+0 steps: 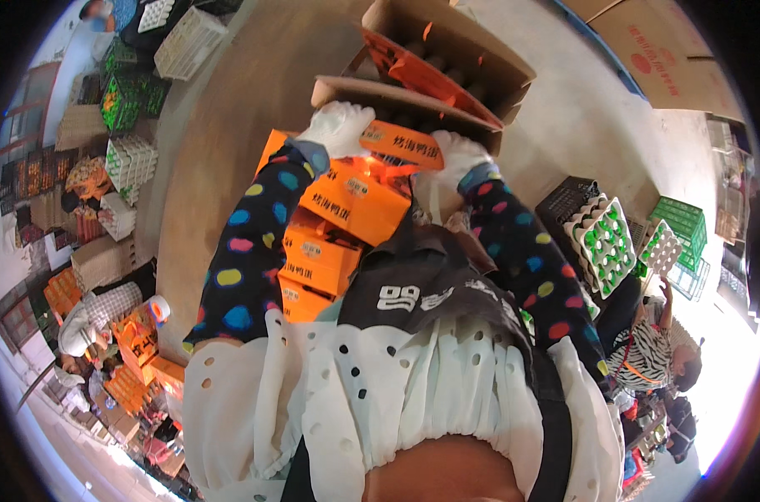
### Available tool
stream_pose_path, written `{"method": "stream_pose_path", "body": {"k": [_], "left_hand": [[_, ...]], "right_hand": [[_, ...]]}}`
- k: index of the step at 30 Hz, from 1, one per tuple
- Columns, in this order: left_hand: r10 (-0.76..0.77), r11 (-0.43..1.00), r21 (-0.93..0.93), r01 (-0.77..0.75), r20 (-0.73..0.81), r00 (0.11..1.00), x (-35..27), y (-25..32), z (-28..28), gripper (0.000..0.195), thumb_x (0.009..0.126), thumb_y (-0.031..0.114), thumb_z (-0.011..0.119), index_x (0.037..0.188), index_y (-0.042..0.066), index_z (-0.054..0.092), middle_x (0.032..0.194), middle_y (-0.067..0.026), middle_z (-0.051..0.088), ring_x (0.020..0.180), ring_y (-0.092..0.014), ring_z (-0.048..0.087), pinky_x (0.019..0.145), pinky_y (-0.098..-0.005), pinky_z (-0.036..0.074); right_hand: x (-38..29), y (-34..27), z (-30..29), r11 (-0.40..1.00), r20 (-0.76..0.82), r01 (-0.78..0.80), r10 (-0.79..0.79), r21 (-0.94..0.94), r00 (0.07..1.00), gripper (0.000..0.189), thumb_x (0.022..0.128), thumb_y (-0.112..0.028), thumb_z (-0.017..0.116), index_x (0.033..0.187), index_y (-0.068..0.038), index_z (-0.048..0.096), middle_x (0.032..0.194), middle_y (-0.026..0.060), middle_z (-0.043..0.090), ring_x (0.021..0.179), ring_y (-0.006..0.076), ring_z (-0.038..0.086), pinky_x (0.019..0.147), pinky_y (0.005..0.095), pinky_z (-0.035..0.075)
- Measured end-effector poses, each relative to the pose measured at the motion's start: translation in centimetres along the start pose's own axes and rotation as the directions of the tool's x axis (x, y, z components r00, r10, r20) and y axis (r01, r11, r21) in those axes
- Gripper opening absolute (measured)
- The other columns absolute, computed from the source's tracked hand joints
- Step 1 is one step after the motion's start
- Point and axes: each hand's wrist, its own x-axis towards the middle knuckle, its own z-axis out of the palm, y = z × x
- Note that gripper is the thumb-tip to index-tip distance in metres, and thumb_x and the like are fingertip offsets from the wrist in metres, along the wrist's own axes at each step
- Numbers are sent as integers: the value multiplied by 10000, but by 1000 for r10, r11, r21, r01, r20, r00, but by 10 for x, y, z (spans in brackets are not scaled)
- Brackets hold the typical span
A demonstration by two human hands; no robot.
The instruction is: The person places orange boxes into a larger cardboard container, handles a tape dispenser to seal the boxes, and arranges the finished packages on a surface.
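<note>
Both of my hands wear white gloves. My left hand (341,128) is at the left end of an orange printed carton (405,143), and my right hand (458,154) is at its right end, so the carton sits between them. Just beyond them stands an open brown cardboard box (398,100) with dark contents that I cannot make out. Behind it is a second open cardboard box (480,44), with an orange printed panel and rounded things inside. Nearer my body, several orange cartons (355,201) with ribbon-like handles stand in a row.
At right are a black crate (565,201), egg trays with green items (602,245) and green crates (681,232). Large cardboard boxes (662,56) lie at upper right. A pale crate (190,44) stands at upper left. Other people are at both sides, among stacked trays and orange boxes (135,339).
</note>
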Motion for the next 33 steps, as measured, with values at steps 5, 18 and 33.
{"method": "stream_pose_path", "body": {"k": [5,18,33], "left_hand": [[-36,999,25,37,-33,999,-11,-3,7,578,737,478,859,1040,57,604,1003,-152,669,1006,-358,667,885,-503,528],[-17,994,110,23,-58,998,-12,6,1,622,746,548,847,1083,76,622,1018,-111,661,998,-301,663,881,-422,528],[-502,796,-125,592,-684,530,-57,12,9,766,952,461,683,1505,-10,439,1464,-205,513,1402,-375,446,1241,-503,291]], "right_hand": [[-52,7,-5,884,-621,434,-242,176,745,293,904,-175,739,1176,-77,692,1107,159,693,1042,384,666,894,447,562],[-3,30,4,998,-556,-2,37,63,830,157,897,-204,697,1043,-150,720,1029,127,704,1010,370,679,881,489,562],[-35,49,4,898,-542,149,112,415,833,369,855,-129,705,1224,-132,705,1142,173,718,1061,378,696,946,437,566]]}}
